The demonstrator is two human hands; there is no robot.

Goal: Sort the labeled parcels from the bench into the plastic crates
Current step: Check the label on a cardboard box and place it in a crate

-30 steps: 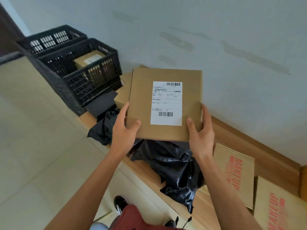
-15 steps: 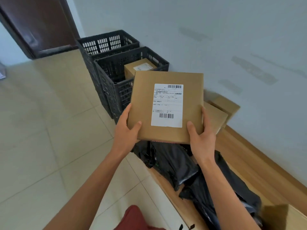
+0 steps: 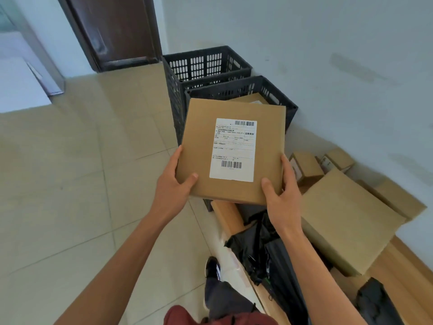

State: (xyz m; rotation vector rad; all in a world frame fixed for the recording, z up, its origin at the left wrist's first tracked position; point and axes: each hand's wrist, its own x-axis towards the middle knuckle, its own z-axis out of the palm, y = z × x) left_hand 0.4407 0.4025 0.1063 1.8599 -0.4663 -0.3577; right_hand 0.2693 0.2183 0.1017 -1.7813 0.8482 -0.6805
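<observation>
flat parcel point(image 3: 234, 151), label up, above near crate point(image 3: 276, 95); our left hand point(image 3: 172, 184) and right hand point(image 3: 283, 195) pinch its lower corners; we'd lower it level.

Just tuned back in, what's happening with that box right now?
A person holds a flat brown cardboard parcel with a white shipping label in both hands, the left hand and right hand gripping its lower corners. It is held in front of the nearer black plastic crate, which already contains a cardboard box. A second black crate stands behind. More cardboard boxes and black plastic bags remain on the wooden bench.
</observation>
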